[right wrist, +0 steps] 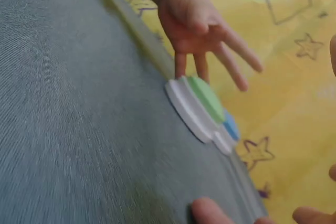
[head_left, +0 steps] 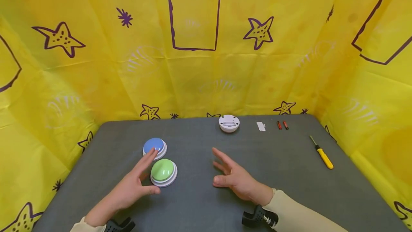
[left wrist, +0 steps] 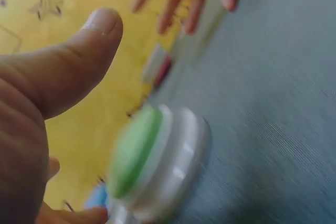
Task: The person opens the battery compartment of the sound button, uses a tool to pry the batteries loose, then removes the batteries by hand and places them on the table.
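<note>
Sleeves of cream fabric (head_left: 302, 212) run down to both wrists, each of which carries a black strapped-on mount (head_left: 260, 216). Past them the left hand (head_left: 132, 186) is spread wide, thumb well apart from its straightened fingers, with nothing in its grasp. The right hand (head_left: 239, 180) is likewise wide and holds nothing, its palm turned toward the left one across a stretch of dark grey tabletop (head_left: 196, 203).

Between the left hand's thumb and fingers, on the side facing the right hand, sits a round push button with a glossy green dome on a stepped white base (head_left: 162, 172); whether the skin touches it I cannot tell. Just beyond that, behind the left fingertips, is a matching button with a blue dome on a white base (head_left: 153, 146).

Out to the right of the right hand lies a screwdriver with a yellow-and-black handle (head_left: 325, 157), its metal shaft angled away. Farther ahead of the right hand stands a rounded white plastic unit (head_left: 229, 124), a rectangular recess in its upturned face. To its right come a small flat white plastic piece (head_left: 261, 126), then two little red cylinders with dark ends (head_left: 279, 125). Yellow cloth printed with purple starfish (head_left: 193, 81) rises behind everything.
</note>
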Demonstrator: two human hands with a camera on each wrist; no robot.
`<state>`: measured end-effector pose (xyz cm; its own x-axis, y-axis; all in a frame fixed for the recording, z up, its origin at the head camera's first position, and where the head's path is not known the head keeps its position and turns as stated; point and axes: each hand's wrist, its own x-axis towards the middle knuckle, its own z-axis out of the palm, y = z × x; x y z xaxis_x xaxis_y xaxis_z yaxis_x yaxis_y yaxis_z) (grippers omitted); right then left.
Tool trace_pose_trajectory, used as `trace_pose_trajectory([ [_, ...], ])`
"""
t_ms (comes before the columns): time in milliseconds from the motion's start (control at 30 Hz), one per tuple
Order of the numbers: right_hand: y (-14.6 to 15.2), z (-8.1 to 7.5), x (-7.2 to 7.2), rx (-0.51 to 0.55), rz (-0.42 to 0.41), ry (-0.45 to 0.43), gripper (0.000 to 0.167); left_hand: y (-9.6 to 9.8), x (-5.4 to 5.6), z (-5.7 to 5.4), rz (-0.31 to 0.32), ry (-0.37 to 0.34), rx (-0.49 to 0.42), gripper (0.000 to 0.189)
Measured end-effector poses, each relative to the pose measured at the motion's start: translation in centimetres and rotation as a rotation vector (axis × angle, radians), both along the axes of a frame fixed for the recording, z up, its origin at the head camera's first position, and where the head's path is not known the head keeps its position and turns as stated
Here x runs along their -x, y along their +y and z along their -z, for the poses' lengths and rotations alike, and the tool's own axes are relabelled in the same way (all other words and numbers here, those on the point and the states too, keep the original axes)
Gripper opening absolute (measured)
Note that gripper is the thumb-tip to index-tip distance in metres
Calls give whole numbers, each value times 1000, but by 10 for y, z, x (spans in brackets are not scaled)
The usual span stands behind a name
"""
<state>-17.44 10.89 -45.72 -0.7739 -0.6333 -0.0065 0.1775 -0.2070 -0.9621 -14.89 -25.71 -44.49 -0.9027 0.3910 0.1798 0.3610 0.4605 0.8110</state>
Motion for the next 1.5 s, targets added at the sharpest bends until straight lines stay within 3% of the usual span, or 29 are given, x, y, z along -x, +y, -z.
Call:
trace_pose_trajectory([
  [200, -39, 8, 7, -108, -1, 105, 97, -10, 1, 14, -47, -68, -97, 103],
  [400, -68, 16, 18, -162, 20, 103, 90, -13, 5, 16, -86, -144, -84, 96],
  [533, -80, 18, 22, -183, 13, 99, 87, -12, 6, 16, -94, -159, -91, 94],
  [667, -90, 18, 24, -253, 22, 157, 86, -11, 7, 16, -115, -181, -90, 94],
  [933, -114, 20, 25, -389, 64, 225, 78, -10, 12, 22, -148, -238, 0, 91],
  [1133, -132, 24, 23, -641, 146, 513, 70, -7, 14, 24, -264, -223, 163, 81],
  [1200, -135, 25, 22, -695, 177, 563, 67, -5, 14, 24, -280, -216, 176, 78],
  [1500, -138, 26, 21, -673, 241, 538, 55, 1, 12, 21, -316, -239, 173, 76],
])
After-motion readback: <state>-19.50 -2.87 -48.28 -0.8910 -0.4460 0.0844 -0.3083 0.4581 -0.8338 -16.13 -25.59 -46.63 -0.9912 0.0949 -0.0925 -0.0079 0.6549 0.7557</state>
